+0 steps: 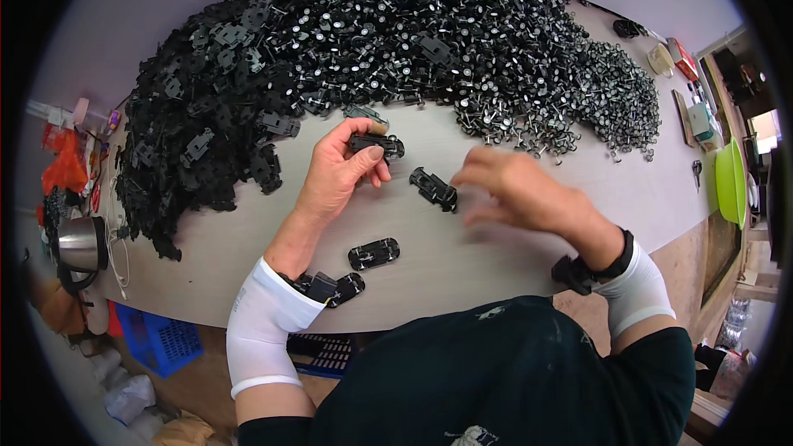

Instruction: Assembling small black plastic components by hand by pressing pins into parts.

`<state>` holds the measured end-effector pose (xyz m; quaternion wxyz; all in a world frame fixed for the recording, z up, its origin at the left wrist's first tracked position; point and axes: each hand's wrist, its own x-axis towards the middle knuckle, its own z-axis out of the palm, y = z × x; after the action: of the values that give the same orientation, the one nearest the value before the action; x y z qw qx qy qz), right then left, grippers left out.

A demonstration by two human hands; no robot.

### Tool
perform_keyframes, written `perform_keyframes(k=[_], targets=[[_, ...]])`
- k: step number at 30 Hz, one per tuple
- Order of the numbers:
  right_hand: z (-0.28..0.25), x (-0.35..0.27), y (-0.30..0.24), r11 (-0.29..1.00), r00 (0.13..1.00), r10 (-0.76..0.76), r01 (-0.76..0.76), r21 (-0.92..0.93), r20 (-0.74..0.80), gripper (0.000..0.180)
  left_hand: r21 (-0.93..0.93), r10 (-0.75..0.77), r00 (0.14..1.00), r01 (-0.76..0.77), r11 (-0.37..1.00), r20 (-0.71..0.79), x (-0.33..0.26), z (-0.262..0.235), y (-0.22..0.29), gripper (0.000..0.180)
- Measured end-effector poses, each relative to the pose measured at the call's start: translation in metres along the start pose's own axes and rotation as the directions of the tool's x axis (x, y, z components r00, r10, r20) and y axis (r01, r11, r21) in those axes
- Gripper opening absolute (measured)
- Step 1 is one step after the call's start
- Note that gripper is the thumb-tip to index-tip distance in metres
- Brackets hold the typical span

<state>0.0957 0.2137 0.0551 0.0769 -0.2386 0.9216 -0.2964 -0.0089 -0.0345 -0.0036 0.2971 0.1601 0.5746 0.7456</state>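
Pinched between the thumb and fingers of my left hand (340, 163) is a black toy car chassis (377, 146), held just above the table. To its right, a second chassis (434, 189) lies on the tabletop. Right beside that one is my right hand (516, 190), its fingers smeared by motion, so I cannot make out anything in them. Nearer to me lies another assembled chassis (373, 253) with wheels. One more black car piece (347, 289) rests by my left wrist, partly hidden behind the wristband.
A large heap of small wheel-and-axle pieces (413, 33) covers the table's far side, with black chassis plates (190, 107) piled at left. A metal kettle (81, 245) stands at the left edge, a green basin (731, 182) at the right. A blue crate (159, 339) sits below.
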Motion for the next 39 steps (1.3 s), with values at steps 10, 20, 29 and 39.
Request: perform_keyframes(k=[10,20,29,39], targets=[[0.022,0.032,0.009,0.993,0.999,0.002,-0.008,0.122,0.049,0.026,-0.022,0.0,1.0,0.001,1.0,0.023,0.002,0.002,0.0,0.033],[0.038,0.063,0.0,0.983,0.984,-0.056,0.084,0.162,-0.168,0.016,-0.046,0.115,0.988,-0.12,0.992,-0.106,0.001,-0.002,-0.002,0.029],[0.039,0.063,0.002,0.989,0.991,0.045,-0.026,0.147,-0.127,0.02,-0.102,0.097,0.987,-0.11,0.989,-0.128,0.002,-0.001,0.002,0.023],[0.015,0.055,0.02,0.98,0.929,0.075,0.0,0.201,-0.362,0.018,-0.09,0.099,0.987,-0.111,0.99,-0.129,0.002,0.0,0.003,0.024]])
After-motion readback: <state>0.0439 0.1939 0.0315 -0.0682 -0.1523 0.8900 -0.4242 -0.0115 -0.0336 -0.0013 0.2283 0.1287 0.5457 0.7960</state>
